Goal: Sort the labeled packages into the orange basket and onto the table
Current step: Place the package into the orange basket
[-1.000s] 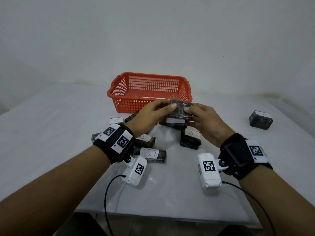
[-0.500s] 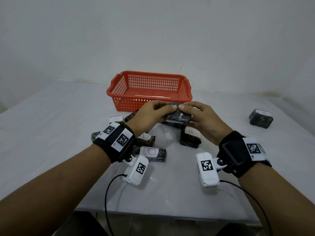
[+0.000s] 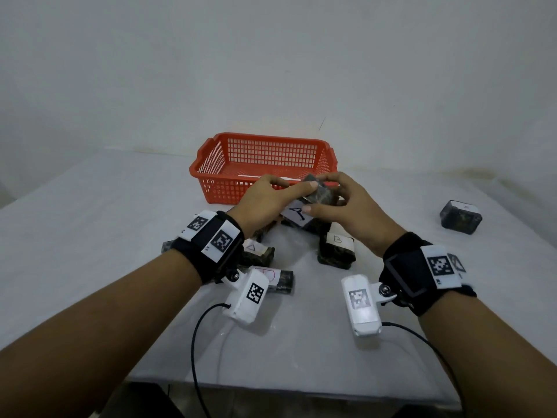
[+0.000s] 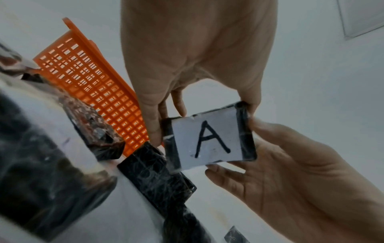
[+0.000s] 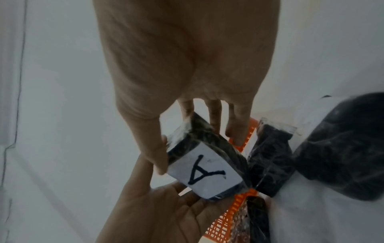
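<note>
Both hands hold one dark wrapped package (image 3: 319, 194) with a white label marked A (image 4: 207, 141) (image 5: 209, 172), lifted above the table in front of the orange basket (image 3: 262, 164). My left hand (image 3: 271, 200) pinches its left side between thumb and fingers. My right hand (image 3: 340, 203) pinches its right side, thumb below, fingers on top. The label faces down toward me. On the table under the hands lie a package marked B (image 3: 337, 245), another marked A (image 3: 256, 250) and one with a red B (image 3: 271, 277).
One more dark package (image 3: 459, 217) sits alone on the white table (image 3: 90, 236) at the right. The basket (image 4: 87, 78) stands just beyond the hands, and a white strip lies on its floor. Cables hang from the wrist cameras over the table's near edge.
The package has been lifted and tilted, so its A label now faces me. Both hands rose a little with it, toward the basket.
</note>
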{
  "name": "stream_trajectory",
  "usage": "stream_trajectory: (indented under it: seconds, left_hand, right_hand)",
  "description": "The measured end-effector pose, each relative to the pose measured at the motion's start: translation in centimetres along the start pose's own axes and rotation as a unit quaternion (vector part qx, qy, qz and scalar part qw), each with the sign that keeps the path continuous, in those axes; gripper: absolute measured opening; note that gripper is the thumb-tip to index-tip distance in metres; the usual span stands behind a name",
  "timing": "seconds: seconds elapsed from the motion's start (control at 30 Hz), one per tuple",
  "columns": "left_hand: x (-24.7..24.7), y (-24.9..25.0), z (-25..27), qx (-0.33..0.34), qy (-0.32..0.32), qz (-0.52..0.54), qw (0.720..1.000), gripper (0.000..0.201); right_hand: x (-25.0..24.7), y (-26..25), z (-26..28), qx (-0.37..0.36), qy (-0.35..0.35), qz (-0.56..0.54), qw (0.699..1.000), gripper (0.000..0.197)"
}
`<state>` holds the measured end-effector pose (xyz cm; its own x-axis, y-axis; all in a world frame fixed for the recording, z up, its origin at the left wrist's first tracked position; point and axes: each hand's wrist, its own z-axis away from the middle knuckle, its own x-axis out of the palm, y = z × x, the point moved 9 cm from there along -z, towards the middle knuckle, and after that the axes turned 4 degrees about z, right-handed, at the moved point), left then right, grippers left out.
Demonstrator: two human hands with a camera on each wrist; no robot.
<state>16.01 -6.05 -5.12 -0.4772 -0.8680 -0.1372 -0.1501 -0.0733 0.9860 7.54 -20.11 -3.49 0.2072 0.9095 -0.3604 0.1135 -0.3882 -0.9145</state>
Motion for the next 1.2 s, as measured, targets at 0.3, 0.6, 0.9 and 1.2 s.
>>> stream_trajectory:
  seconds: [0.3,0.6,0.9,1.2]
  left_hand:
    - [-3.3,0.7,-2.7,-0.053,0.060,0.019,0.997,0.075]
    - [-8.6,2.2,-8.3,-0.031,0.084,-0.006,0.996,0.023]
    - [-14.3,0.9,-16.4,-0.122,0.109,-0.074,0.984,0.050]
    - [-16.8,-3.6,-23.8,-0.239,0.061,-0.101,0.964,0.043]
  right_hand:
    - [-1.3,-2.0,-4.0,-0.023,0.121,0.004,0.992,0.029]
    - [0.5,-1.4,-12.0,0.084,0.119,-0.096,0.985,0.041]
    - [2.9,-0.3,-19.5,0.170,0.075,-0.136,0.973,0.019]
    - [5.1,3.8,-27.8,0.232,0.040,-0.060,0.970,0.034]
